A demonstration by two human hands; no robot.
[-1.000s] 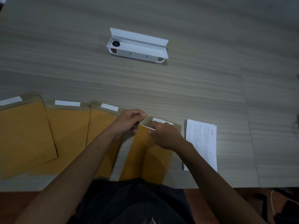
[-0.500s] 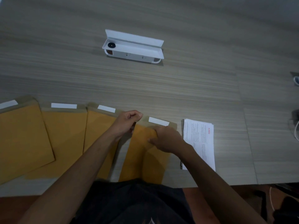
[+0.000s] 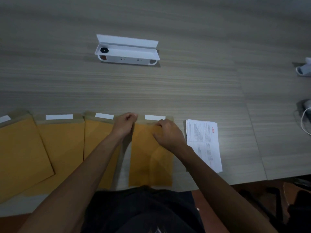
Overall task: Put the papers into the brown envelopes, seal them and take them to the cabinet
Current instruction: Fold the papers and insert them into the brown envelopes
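Observation:
Several brown envelopes lie in a row along the near table edge, flaps open with white adhesive strips. The rightmost envelope is in front of me. My left hand pinches its upper left corner at the mouth. My right hand rests with curled fingers on its upper right part, just below the white strip. No white paper shows at the mouth. A stack of printed papers lies just right of this envelope. The other envelopes fan out to the left, partly overlapped.
An open white box with a black round item inside stands in the table's middle, farther back. White objects and a cable lie at the right edge. The wood-grain table ends near my body; a dark chair base shows lower right.
A white paper edge visible at the envelope mouth a second ago has gone inside. My right hand has slid down onto the envelope's face; my left hand stays at the corner.

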